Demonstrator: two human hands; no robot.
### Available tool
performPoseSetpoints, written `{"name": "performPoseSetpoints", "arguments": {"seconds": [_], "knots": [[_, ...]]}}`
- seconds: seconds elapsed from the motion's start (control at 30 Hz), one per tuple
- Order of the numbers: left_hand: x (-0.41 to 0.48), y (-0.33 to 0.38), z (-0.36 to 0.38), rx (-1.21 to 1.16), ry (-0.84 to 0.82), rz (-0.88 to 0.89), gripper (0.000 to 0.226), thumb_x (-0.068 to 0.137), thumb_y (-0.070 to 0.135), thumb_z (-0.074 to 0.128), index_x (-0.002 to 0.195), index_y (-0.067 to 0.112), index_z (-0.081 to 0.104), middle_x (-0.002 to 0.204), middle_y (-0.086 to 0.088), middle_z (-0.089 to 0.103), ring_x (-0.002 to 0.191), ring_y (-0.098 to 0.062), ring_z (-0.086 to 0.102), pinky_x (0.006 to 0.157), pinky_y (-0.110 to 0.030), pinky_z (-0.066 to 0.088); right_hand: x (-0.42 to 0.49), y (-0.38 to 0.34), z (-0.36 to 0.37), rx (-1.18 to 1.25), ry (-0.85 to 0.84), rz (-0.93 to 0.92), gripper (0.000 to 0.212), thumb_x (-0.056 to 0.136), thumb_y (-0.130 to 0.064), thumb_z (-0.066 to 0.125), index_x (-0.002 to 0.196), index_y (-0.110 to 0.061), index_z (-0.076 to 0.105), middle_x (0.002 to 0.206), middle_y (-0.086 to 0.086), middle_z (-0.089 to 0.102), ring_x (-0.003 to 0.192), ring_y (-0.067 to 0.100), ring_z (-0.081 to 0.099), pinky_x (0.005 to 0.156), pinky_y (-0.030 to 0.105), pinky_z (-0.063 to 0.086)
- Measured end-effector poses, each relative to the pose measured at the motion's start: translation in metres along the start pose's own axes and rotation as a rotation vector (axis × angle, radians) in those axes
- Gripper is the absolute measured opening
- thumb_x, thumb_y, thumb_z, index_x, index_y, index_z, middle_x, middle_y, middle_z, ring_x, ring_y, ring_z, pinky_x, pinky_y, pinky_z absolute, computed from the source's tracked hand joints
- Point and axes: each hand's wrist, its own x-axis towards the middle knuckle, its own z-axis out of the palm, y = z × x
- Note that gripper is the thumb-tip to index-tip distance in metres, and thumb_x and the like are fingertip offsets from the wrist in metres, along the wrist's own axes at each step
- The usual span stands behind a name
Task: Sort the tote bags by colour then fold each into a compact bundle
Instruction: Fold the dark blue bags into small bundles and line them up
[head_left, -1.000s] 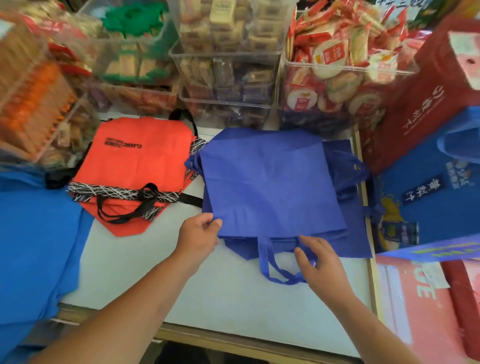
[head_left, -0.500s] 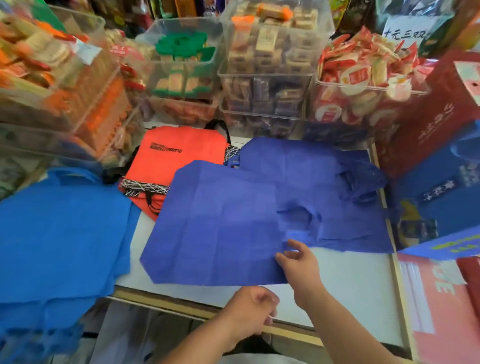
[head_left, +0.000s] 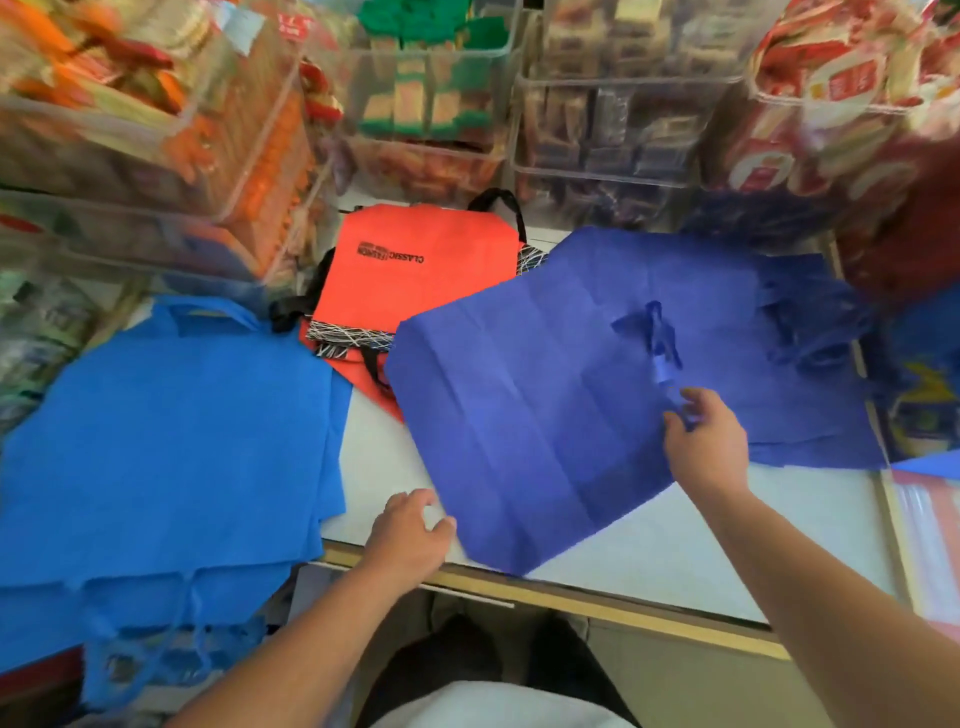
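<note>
Right grip (head_left: 701, 441) pinches navy tote (head_left: 519, 405) handle (head_left: 660, 338); left grip (head_left: 408, 540) curls loosely beside its edge.

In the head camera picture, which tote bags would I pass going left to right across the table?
Light blue tote bag → orange tote bag → dark blue tote bag, whose handle the right hand pinches.

On table (head_left: 675, 545): tote bag stack (head_left: 171, 441) at left, overhanging near edge. Second tote bag (head_left: 415, 270) back-centre, just before snack bins (head_left: 597, 104). Spread tote bag (head_left: 519, 415) centre-front, overlapping second tote bag's near corner and pile of tote bags (head_left: 810, 395) at right. Handle (head_left: 660, 343) lies on top of spread tote bag, right hand (head_left: 701, 447) pinching it. Left hand (head_left: 410, 535) at near edge, just beside spread tote bag's corner.
</note>
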Motion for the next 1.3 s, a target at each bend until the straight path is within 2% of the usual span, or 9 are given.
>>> {"name": "performPoseSetpoints", "arguments": {"seconds": [0.1, 0.3, 0.47, 0.6, 0.73, 0.83, 1.0, 1.13, 1.3], "knots": [[-0.002, 0.003, 0.006, -0.195, -0.145, -0.001, 0.043, 0.101, 0.040, 0.058, 0.142, 0.027, 0.051, 0.148, 0.003, 0.050, 0.128, -0.016, 0.053, 0.099, -0.025, 0.040, 0.007, 0.006, 0.003, -0.346, 0.117, -0.168, 0.044, 0.100, -0.031, 0.058, 0.138, -0.008, 0.059, 0.143, 0.015, 0.057, 0.138, 0.040, 0.041, 0.117, 0.045, 0.031], [0.008, 0.016, -0.001, -0.214, -0.206, 0.084, 0.042, 0.101, 0.042, 0.059, 0.140, 0.027, 0.054, 0.144, 0.007, 0.055, 0.120, -0.009, 0.055, 0.100, -0.026, 0.046, -0.081, 0.000, 0.101, -0.302, -0.458, -0.168, 0.062, 0.101, -0.053, 0.052, 0.155, -0.025, 0.040, 0.168, 0.002, 0.024, 0.157, 0.026, 0.012, 0.124, 0.038, 0.020], [0.023, 0.008, -0.022, -0.087, -0.112, 0.114, 0.037, 0.101, 0.043, 0.057, 0.135, 0.028, 0.057, 0.137, 0.009, 0.059, 0.118, -0.009, 0.057, 0.102, -0.026, 0.045, -0.097, -0.004, 0.155, -0.356, -0.522, -0.147, 0.073, 0.100, -0.067, 0.035, 0.162, -0.034, 0.014, 0.172, -0.010, -0.003, 0.157, 0.025, -0.014, 0.125, 0.054, 0.001], [0.032, -0.004, -0.028, 0.001, 0.043, 0.238, 0.033, 0.102, 0.040, 0.058, 0.132, 0.026, 0.059, 0.140, 0.010, 0.054, 0.127, -0.009, 0.053, 0.100, -0.019, 0.038, -0.085, 0.021, 0.139, -0.283, -0.499, -0.189, 0.067, 0.102, -0.061, 0.036, 0.161, -0.034, 0.022, 0.168, -0.020, 0.015, 0.157, 0.008, -0.006, 0.125, 0.056, -0.007], [0.046, -0.008, -0.028, 0.011, 0.201, 0.307, 0.035, 0.099, 0.033, 0.063, 0.131, 0.021, 0.060, 0.151, -0.001, 0.045, 0.140, -0.018, 0.045, 0.107, -0.023, 0.035, -0.074, 0.057, 0.098, -0.227, -0.498, -0.173, 0.052, 0.102, -0.051, 0.047, 0.151, -0.033, 0.045, 0.161, -0.013, 0.036, 0.155, 0.001, 0.011, 0.126, 0.051, -0.004], [0.056, -0.005, -0.022, 0.022, 0.147, 0.328, 0.029, 0.097, 0.030, 0.065, 0.125, 0.020, 0.062, 0.138, -0.002, 0.054, 0.128, -0.022, 0.054, 0.105, -0.031, 0.043, -0.066, 0.073, 0.071, -0.276, -0.514, -0.138, 0.050, 0.102, -0.052, 0.048, 0.149, -0.035, 0.049, 0.160, -0.007, 0.037, 0.152, 0.006, 0.021, 0.125, 0.046, 0.001], [0.049, 0.006, -0.011, 0.036, 0.021, 0.431, 0.031, 0.104, 0.018, 0.053, 0.132, 0.024, 0.065, 0.129, 0.010, 0.064, 0.118, -0.012, 0.061, 0.102, -0.025, 0.047, -0.057, 0.074, 0.053, -0.381, -0.519, -0.147, 0.052, 0.102, -0.058, 0.041, 0.147, -0.035, 0.051, 0.150, -0.017, 0.038, 0.138, 0.006, 0.039, 0.124, 0.048, 0.011], [0.035, 0.014, -0.009, 0.187, -0.061, 0.654, 0.052, 0.098, 0.002, 0.051, 0.147, 0.020, 0.054, 0.123, 0.005, 0.062, 0.114, -0.013, 0.058, 0.102, -0.024, 0.047, -0.050, 0.075, 0.045, -0.343, -0.542, -0.094, 0.056, 0.099, -0.064, 0.042, 0.149, -0.038, 0.048, 0.164, -0.017, 0.027, 0.156, 0.010, 0.014, 0.125, 0.050, 0.008], [0.022, 0.045, -0.003, 0.289, 0.175, 0.840, 0.022, 0.087, 0.018, 0.077, 0.108, 0.022, 0.078, 0.095, 0.005, 0.060, 0.093, -0.014, 0.057, 0.075, -0.030, 0.053, -0.055, 0.066, 0.014, -0.200, -0.722, -0.169, 0.070, 0.081, -0.079, 0.060, 0.141, -0.043, 0.054, 0.155, -0.020, 0.041, 0.148, 0.007, 0.030, 0.125, 0.039, 0.022]]}}
